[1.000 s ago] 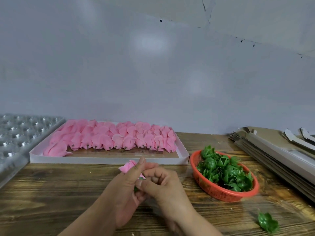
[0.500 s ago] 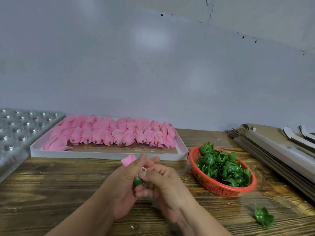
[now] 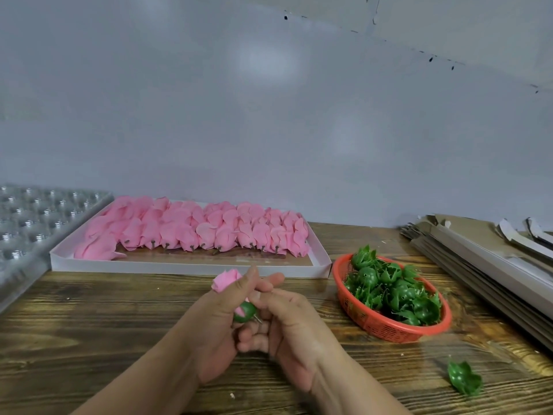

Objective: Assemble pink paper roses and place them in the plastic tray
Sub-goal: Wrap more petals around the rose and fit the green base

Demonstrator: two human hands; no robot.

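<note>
my left hand (image 3: 214, 330) raised above the wooden table (image 3: 89, 324), thumb and fingers pinching a pink paper rose (image 3: 226, 281) with green plastic base, my right hand (image 3: 291, 330) curled, gripping its stem end, clear plastic tray (image 3: 33, 223) far left

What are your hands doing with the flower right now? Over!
Left hand grips pink paper rose. Right hand holds its round green plastic base. Clear plastic tray at far left, nothing blocking it.

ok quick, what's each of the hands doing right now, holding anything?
Left hand: holding the pink paper rose, fingers curled round it.
Right hand: fingers curled at the green base under the rose; whether it grips cannot be told.
</note>
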